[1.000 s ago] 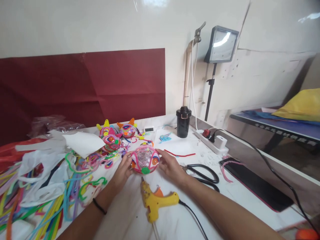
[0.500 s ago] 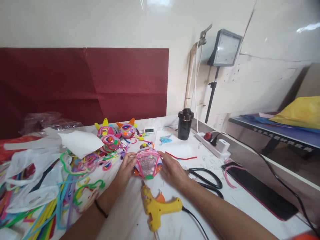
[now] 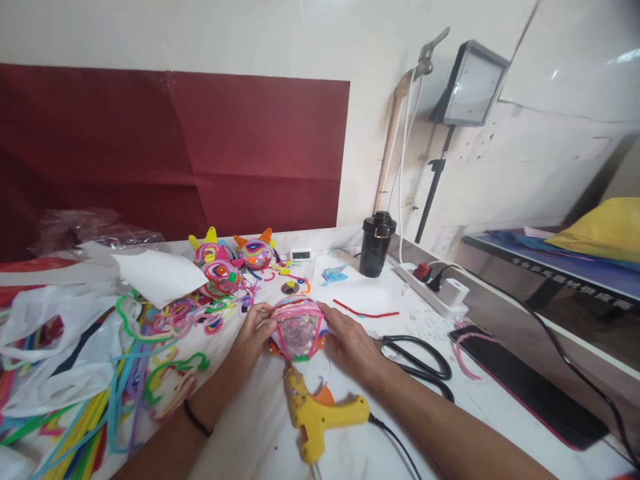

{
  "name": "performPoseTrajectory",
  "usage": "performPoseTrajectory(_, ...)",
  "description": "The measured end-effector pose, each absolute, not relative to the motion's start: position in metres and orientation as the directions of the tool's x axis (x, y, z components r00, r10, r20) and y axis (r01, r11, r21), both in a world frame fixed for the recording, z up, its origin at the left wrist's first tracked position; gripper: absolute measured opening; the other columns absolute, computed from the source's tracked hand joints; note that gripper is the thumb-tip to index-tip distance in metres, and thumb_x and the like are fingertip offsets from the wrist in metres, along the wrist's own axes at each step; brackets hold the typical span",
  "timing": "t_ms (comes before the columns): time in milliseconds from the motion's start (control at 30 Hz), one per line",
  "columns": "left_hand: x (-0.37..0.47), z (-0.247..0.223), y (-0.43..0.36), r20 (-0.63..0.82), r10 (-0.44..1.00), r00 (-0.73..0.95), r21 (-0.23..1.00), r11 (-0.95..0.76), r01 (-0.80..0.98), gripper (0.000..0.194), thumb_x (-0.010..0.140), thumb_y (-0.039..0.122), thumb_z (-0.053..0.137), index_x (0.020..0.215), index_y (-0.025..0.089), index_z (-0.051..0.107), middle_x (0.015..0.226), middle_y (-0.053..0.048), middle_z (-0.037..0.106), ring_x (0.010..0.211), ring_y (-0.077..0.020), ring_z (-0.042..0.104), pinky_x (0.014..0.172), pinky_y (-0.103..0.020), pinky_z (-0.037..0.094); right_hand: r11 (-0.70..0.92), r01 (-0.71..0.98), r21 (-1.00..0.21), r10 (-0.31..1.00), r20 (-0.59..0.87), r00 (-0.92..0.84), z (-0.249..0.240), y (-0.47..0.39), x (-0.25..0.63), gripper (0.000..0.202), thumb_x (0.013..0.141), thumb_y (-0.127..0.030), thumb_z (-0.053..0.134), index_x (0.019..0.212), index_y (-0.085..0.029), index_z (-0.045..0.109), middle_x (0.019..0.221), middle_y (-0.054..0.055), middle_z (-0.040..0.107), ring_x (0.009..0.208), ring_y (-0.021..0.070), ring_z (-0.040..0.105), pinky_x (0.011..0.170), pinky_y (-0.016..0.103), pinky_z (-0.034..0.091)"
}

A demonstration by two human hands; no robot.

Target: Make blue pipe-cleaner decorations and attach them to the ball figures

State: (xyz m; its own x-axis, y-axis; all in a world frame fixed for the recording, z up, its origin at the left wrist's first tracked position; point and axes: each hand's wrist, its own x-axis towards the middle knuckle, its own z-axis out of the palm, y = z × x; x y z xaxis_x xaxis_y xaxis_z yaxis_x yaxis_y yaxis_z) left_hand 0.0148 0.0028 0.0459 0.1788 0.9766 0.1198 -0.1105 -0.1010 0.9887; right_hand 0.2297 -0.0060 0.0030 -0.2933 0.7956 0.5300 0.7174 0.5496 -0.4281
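Over on the left of the desk (image 3: 240, 427), a white plastic bag (image 3: 75, 387) lies over a heap of coloured fuzzy stems (image 3: 95, 433), with a curled white sheet (image 3: 155, 277) behind. Next to that sits a cluster of bright, decorated balls (image 3: 220, 275), some with pointed ears. Then come the person's hands, at the front middle. The left hand (image 3: 253, 337) is half curled, its fingers and thumb against the near ball (image 3: 300, 330), a see-through one with pink bands. The ball is held between both hands, low over the desk. Just in front lies a yellow glue gun (image 3: 320, 413), nozzle towards the ball. The right hand (image 3: 353, 340) is loosely bent around the ball's other side, some fingertips hidden. Beyond it I see a red stem (image 3: 367, 311), black-handled scissors (image 3: 420, 357), a black lidded cup (image 3: 377, 247), a white power strip (image 3: 435, 293) and a flat black device (image 3: 535, 387).
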Motion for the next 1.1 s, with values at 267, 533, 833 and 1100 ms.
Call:
performPoseTrajectory(267, 0.011, 0.027, 0.013, 0.078, 0.971, 0.225, 0.992, -0.053, -0.117, 0.028, 0.073, 0.035, 0.064, 0.095, 0.024, 0.05, 0.102, -0.003, 0.059, 0.091, -0.0192, 0.059, 0.071, -0.026, 0.046, 0.547, 0.737, -0.397, 0.792, 0.53, -0.303, 0.002, -0.006, 0.231, 0.064, 0.076, -0.004, 0.044, 0.136, -0.021, 0.033, 0.112, 0.01, 0.062, 0.101, 0.0233, 0.059, 0.086, 0.038, 0.049)
performPoseTrajectory(533, 0.01, 0.026, 0.014, 0.088, 0.972, 0.22, 0.991, -0.062, -0.121, 0.045, 0.075, 0.033, 0.062, 0.118, 0.025, 0.051, 0.11, -0.007, 0.061, 0.106, -0.0241, 0.056, 0.087, -0.034, 0.045, 0.545, 0.753, -0.368, 0.795, 0.514, -0.323, 0.003, -0.006, 0.231, 0.059, 0.075, -0.005, 0.045, 0.133, -0.015, 0.036, 0.113, 0.013, 0.062, 0.101, 0.0248, 0.059, 0.085, 0.039, 0.048)
performPoseTrajectory(833, 0.013, 0.028, 0.017, 0.1, 0.967, 0.233, 0.987, -0.067, -0.143, 0.04, 0.073, 0.031, 0.065, 0.111, 0.021, 0.062, 0.123, -0.007, 0.06, 0.118, -0.0279, 0.05, 0.094, -0.035, 0.042, 0.538, 0.761, -0.362, 0.813, 0.46, -0.356, 0.01, -0.004, 0.235, 0.057, 0.079, -0.008, 0.047, 0.134, -0.017, 0.036, 0.116, 0.013, 0.06, 0.102, 0.023, 0.058, 0.084, 0.036, 0.047)
performPoseTrajectory(1100, 0.011, 0.017, 0.024, 0.137, 0.96, 0.243, 0.987, -0.112, -0.113, 0.041, 0.074, 0.038, 0.063, 0.113, 0.023, 0.06, 0.123, -0.007, 0.059, 0.113, -0.0285, 0.054, 0.09, -0.035, 0.044, 0.639, 0.674, -0.37, 0.769, 0.32, -0.553, 0.063, -0.048, 0.249, 0.04, 0.076, -0.008, 0.054, 0.113, -0.023, 0.057, 0.108, 0.007, 0.06, 0.096, 0.0206, 0.059, 0.082, 0.032, 0.047)
